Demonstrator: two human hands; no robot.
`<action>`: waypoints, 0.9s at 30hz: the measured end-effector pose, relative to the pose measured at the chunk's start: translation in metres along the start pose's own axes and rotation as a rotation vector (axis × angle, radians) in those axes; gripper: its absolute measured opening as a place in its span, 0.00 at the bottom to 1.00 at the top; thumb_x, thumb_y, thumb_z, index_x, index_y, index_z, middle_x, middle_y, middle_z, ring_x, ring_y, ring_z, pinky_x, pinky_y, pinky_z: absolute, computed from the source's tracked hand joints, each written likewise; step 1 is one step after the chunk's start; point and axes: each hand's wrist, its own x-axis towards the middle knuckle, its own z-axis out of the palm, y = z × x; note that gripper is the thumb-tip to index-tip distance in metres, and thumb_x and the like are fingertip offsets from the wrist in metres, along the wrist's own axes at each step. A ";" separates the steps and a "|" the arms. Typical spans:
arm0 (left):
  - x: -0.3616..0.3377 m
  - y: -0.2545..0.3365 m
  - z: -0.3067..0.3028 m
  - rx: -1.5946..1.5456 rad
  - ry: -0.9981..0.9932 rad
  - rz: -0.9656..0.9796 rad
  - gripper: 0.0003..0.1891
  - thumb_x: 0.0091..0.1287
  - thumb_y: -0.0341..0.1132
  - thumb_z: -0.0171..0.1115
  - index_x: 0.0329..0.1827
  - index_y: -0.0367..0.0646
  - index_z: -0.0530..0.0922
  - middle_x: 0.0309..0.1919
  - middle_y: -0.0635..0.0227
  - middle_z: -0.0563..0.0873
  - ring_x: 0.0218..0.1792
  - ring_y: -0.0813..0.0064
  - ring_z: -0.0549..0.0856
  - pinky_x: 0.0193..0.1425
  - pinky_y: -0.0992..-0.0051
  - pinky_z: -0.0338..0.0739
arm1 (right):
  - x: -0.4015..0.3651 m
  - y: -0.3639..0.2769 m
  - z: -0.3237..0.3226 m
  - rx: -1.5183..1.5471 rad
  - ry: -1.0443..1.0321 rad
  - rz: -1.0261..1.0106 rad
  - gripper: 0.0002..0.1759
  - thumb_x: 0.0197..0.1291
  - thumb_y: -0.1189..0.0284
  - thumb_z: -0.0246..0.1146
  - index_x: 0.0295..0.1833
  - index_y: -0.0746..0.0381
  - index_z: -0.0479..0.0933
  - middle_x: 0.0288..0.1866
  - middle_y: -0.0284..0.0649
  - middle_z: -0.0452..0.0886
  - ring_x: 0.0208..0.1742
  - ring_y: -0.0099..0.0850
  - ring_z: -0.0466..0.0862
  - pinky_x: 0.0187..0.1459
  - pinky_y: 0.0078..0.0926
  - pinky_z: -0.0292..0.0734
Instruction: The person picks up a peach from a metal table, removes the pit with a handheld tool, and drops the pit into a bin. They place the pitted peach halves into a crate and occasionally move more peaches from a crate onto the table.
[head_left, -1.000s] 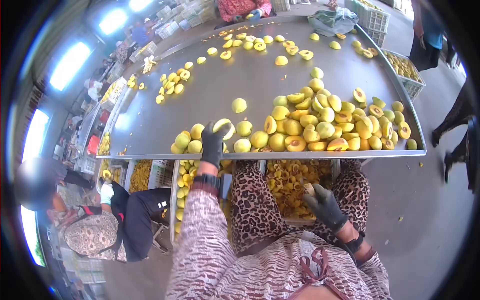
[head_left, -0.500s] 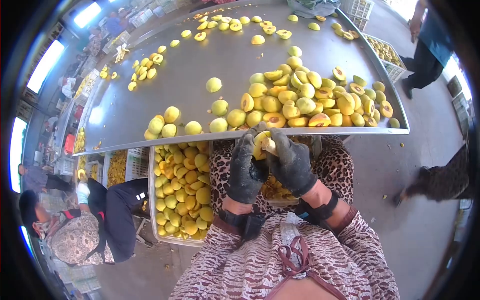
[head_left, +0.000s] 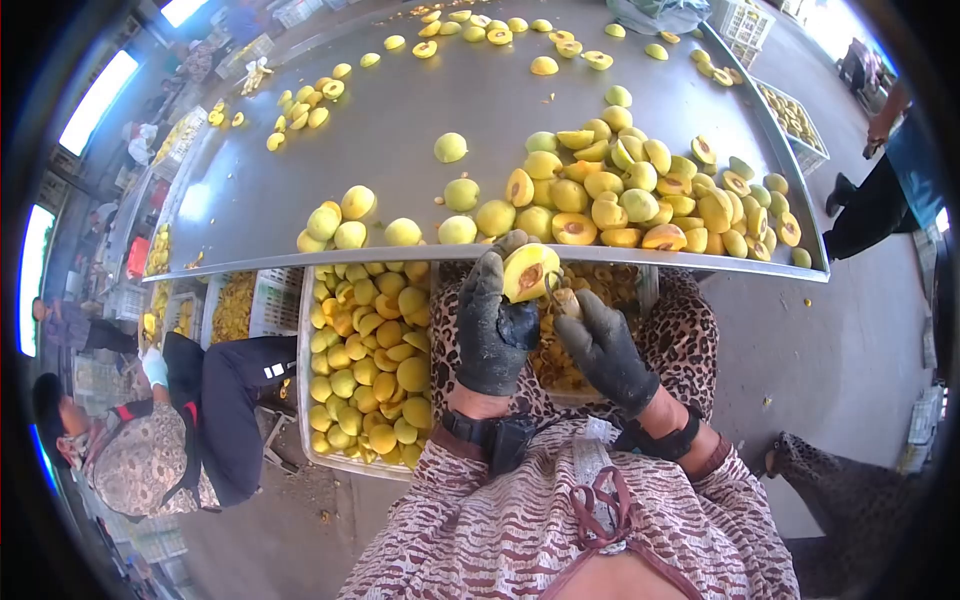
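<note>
My left hand, in a dark glove, grips a yellow peach half just below the table's near edge. Its cut face is turned up toward me, with a reddish-brown hollow in the middle. In my right hand, also gloved, is a pitting tool with a pale handle and a curved metal loop. The loop is right at the cut side of the peach half. Beyond my hands, a heap of whole and halved peaches lies along the table's near edge.
The metal table has a raised rim and holds other scattered peaches. At my left stands a crate full of peaches; cut pieces lie below my hands. A seated person works at far left. Another person stands at the right.
My hands have moved apart, and the peach half now shows its cut face. The tool's loop has come into sight. People at the right have shifted, and the view has swung slightly.
</note>
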 end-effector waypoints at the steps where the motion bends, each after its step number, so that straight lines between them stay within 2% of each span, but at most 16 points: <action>1: -0.001 0.001 0.000 0.223 -0.059 0.072 0.19 0.80 0.37 0.45 0.67 0.33 0.68 0.60 0.57 0.78 0.60 0.67 0.79 0.65 0.68 0.77 | 0.004 -0.003 0.000 0.010 -0.015 0.002 0.11 0.65 0.71 0.62 0.39 0.67 0.69 0.26 0.52 0.77 0.27 0.47 0.80 0.29 0.38 0.71; 2: -0.001 -0.003 0.000 -0.125 -0.070 -0.026 0.19 0.79 0.35 0.47 0.66 0.33 0.69 0.60 0.57 0.78 0.61 0.68 0.78 0.66 0.69 0.76 | 0.008 -0.005 0.001 0.021 -0.030 0.001 0.10 0.65 0.72 0.61 0.39 0.68 0.70 0.25 0.51 0.77 0.27 0.47 0.80 0.29 0.38 0.71; 3: -0.001 -0.006 0.001 -0.127 -0.069 -0.024 0.19 0.79 0.35 0.47 0.66 0.33 0.69 0.60 0.57 0.78 0.61 0.68 0.78 0.66 0.69 0.76 | 0.009 -0.008 0.003 0.018 -0.032 0.000 0.10 0.65 0.72 0.61 0.39 0.68 0.70 0.25 0.51 0.77 0.27 0.47 0.80 0.29 0.38 0.71; 5: -0.001 -0.005 0.004 -0.124 0.044 0.038 0.23 0.78 0.44 0.48 0.62 0.32 0.74 0.56 0.60 0.81 0.57 0.70 0.80 0.64 0.69 0.76 | 0.010 -0.012 0.010 0.098 0.004 0.033 0.09 0.65 0.73 0.60 0.39 0.68 0.70 0.25 0.51 0.76 0.27 0.46 0.81 0.29 0.38 0.71; 6: -0.002 -0.001 0.007 -0.122 0.054 0.042 0.23 0.78 0.44 0.48 0.62 0.32 0.74 0.56 0.60 0.81 0.57 0.70 0.80 0.64 0.69 0.76 | 0.010 -0.015 0.015 0.099 -0.007 0.033 0.09 0.65 0.73 0.60 0.39 0.68 0.70 0.25 0.51 0.76 0.27 0.46 0.81 0.29 0.38 0.71; 8: -0.006 0.010 0.012 -0.278 0.096 -0.041 0.22 0.78 0.43 0.49 0.62 0.32 0.74 0.56 0.60 0.81 0.57 0.70 0.80 0.64 0.68 0.76 | 0.007 -0.020 0.025 0.165 0.100 -0.023 0.08 0.66 0.74 0.59 0.40 0.68 0.71 0.25 0.51 0.77 0.28 0.46 0.81 0.29 0.38 0.71; 12: -0.008 0.009 0.008 -0.266 0.107 0.006 0.21 0.78 0.42 0.48 0.62 0.33 0.74 0.56 0.60 0.81 0.57 0.70 0.80 0.62 0.69 0.76 | 0.008 -0.012 0.035 0.190 0.129 -0.062 0.07 0.66 0.74 0.59 0.41 0.68 0.72 0.27 0.51 0.78 0.29 0.45 0.82 0.30 0.38 0.72; 14: -0.011 0.016 0.009 -0.280 0.139 -0.012 0.20 0.78 0.41 0.48 0.61 0.33 0.75 0.56 0.60 0.81 0.56 0.70 0.80 0.62 0.69 0.76 | 0.011 -0.010 0.033 0.057 0.068 -0.179 0.07 0.65 0.74 0.59 0.42 0.68 0.72 0.29 0.51 0.79 0.30 0.48 0.82 0.30 0.39 0.72; 16: -0.011 0.017 0.006 -0.291 0.175 -0.024 0.20 0.78 0.41 0.48 0.60 0.33 0.75 0.55 0.60 0.81 0.56 0.70 0.80 0.62 0.69 0.76 | 0.009 -0.010 0.033 0.094 0.034 -0.146 0.06 0.65 0.75 0.59 0.42 0.68 0.72 0.29 0.52 0.79 0.31 0.50 0.82 0.31 0.39 0.73; 18: -0.009 0.010 -0.004 -0.178 0.105 0.010 0.20 0.80 0.44 0.43 0.60 0.36 0.73 0.53 0.60 0.81 0.56 0.69 0.80 0.64 0.67 0.76 | 0.007 -0.009 0.035 0.134 -0.003 -0.111 0.06 0.65 0.76 0.59 0.42 0.68 0.71 0.29 0.53 0.79 0.32 0.53 0.82 0.31 0.40 0.73; 22: -0.011 -0.002 -0.004 -0.043 0.192 0.087 0.19 0.81 0.40 0.42 0.54 0.35 0.77 0.50 0.63 0.82 0.53 0.74 0.81 0.60 0.71 0.77 | 0.005 -0.003 0.038 0.011 0.008 -0.175 0.06 0.65 0.76 0.59 0.42 0.68 0.70 0.30 0.55 0.79 0.34 0.55 0.82 0.32 0.41 0.74; 23: -0.011 -0.006 -0.004 -0.047 0.193 0.094 0.19 0.81 0.40 0.42 0.54 0.35 0.77 0.50 0.63 0.82 0.53 0.74 0.81 0.60 0.71 0.77 | 0.004 -0.002 0.039 -0.047 0.034 -0.217 0.07 0.65 0.76 0.59 0.42 0.68 0.70 0.31 0.55 0.80 0.34 0.55 0.82 0.32 0.41 0.74; 24: -0.010 -0.010 -0.004 -0.228 0.222 0.019 0.19 0.81 0.40 0.42 0.54 0.35 0.78 0.49 0.63 0.82 0.52 0.75 0.81 0.60 0.72 0.77 | 0.004 -0.002 0.040 -0.052 0.031 -0.226 0.07 0.65 0.76 0.59 0.42 0.68 0.70 0.31 0.55 0.80 0.34 0.55 0.82 0.32 0.41 0.74; 25: -0.008 -0.012 -0.004 -0.410 0.248 -0.055 0.19 0.81 0.40 0.42 0.53 0.35 0.78 0.49 0.64 0.82 0.52 0.75 0.81 0.59 0.72 0.77 | 0.003 -0.002 0.042 -0.048 0.063 -0.183 0.07 0.66 0.75 0.58 0.43 0.68 0.71 0.31 0.51 0.82 0.34 0.44 0.84 0.33 0.37 0.75; 26: -0.008 -0.011 -0.004 -0.272 0.252 -0.006 0.19 0.81 0.41 0.43 0.53 0.36 0.78 0.48 0.64 0.83 0.50 0.76 0.81 0.58 0.73 0.78 | 0.003 -0.003 0.042 -0.043 0.098 -0.136 0.08 0.67 0.73 0.58 0.45 0.68 0.72 0.32 0.46 0.84 0.33 0.34 0.86 0.34 0.32 0.76; 27: -0.008 -0.010 -0.005 -0.274 0.252 -0.005 0.19 0.81 0.41 0.43 0.53 0.36 0.78 0.48 0.64 0.83 0.50 0.76 0.81 0.58 0.73 0.78 | 0.003 -0.004 0.042 -0.045 0.098 -0.137 0.08 0.67 0.73 0.58 0.45 0.68 0.72 0.32 0.46 0.84 0.33 0.34 0.86 0.34 0.32 0.76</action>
